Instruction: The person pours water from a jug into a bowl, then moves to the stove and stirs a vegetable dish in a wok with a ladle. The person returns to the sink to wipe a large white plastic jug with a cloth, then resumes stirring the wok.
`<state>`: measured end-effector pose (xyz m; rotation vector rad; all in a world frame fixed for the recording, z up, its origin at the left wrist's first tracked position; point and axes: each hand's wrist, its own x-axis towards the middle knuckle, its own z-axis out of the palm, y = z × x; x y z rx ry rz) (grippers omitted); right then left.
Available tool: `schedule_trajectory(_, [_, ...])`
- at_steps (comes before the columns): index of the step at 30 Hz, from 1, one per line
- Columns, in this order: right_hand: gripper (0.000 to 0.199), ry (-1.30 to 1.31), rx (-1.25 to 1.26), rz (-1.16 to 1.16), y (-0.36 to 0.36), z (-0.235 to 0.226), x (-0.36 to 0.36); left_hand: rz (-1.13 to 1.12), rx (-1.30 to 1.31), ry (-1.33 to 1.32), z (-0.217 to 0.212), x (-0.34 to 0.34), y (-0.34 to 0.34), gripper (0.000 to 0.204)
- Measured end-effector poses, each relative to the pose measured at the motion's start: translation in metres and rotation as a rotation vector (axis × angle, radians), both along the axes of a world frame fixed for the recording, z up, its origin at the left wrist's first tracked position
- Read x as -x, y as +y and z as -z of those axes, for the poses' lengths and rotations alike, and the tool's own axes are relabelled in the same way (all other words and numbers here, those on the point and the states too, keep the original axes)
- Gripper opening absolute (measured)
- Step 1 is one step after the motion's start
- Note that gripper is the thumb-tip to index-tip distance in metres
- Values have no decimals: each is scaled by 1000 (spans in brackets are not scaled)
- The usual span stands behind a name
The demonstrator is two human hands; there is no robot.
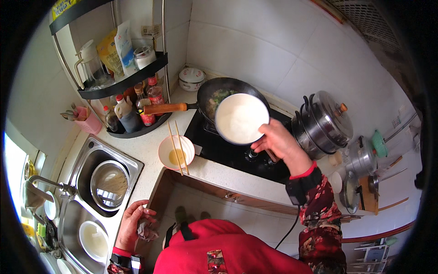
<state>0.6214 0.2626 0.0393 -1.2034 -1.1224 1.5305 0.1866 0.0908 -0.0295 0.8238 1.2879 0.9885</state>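
Observation:
My right hand (279,140) grips the rim of a round white bowl (242,118) with a dark edge, held over the black gas stove (207,153). Whether its pale inside is bare or holds something white, I cannot tell. Behind it, partly covered by the bowl, sits a black wok (248,87) with a wooden handle (164,108) pointing left. Green and pale food (221,96) shows inside the wok. Low on the left, beside the counter edge, my left hand (132,221) is closed around a crumpled greyish cloth (148,230).
A small bowl (164,154) of yellowish liquid, chopsticks (177,148) across it, stands near the counter's front edge. Left are a double sink (137,163) with a metal bowl (109,185) and a corner rack (123,86) of bottles. Stacked steamer pots (321,123) stand right of the stove.

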Motion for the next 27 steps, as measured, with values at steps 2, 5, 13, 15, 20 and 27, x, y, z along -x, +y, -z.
schedule_trajectory(2, [41, -134, -4, 92, 16, -11, -13, 3, 16, -17, -1, 6, 4, 33])
schedule_trajectory(5, [41, -333, 50, 132, 45, -13, -30, 22, 42, -55, 7, 14, 13, 33])
schedule_trajectory(13, [41, -652, 136, 175, 124, 13, -17, -42, 62, -92, 17, 40, 30, 33])
schedule_trajectory(15, [38, -692, 140, 176, 147, 16, -6, -62, 51, -95, 18, 45, 33, 32])
schedule_trajectory(20, [37, -896, 49, 235, 199, 10, 25, -131, 42, -76, 26, 59, 34, 38])
schedule_trajectory(27, [35, -1280, -255, 535, 281, 22, 1, -248, 32, -95, 27, 66, 29, 36])
